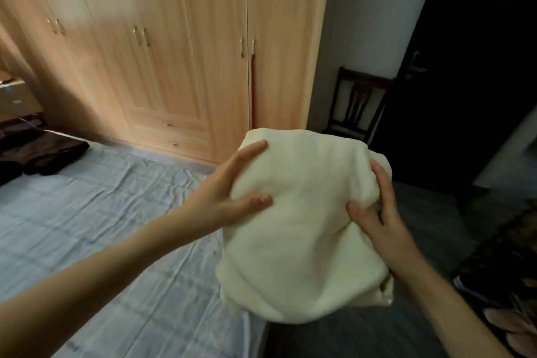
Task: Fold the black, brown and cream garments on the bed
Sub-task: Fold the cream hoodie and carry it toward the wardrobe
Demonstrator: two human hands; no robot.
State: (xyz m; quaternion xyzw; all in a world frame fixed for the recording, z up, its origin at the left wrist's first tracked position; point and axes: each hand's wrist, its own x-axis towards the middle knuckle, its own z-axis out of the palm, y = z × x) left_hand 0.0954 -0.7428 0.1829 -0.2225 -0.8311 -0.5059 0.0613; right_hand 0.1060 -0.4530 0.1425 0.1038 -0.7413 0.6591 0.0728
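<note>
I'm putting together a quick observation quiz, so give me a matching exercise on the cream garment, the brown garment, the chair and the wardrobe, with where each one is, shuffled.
Things
1. cream garment
2. brown garment
3. chair
4. wardrobe

Places
A. lying on the bed, far left
B. against the wall beside the dark door
C. gripped by both hands, left hand and right hand
D. beyond the bed, doors closed

Pairs: 1-C, 2-A, 3-B, 4-D
</note>
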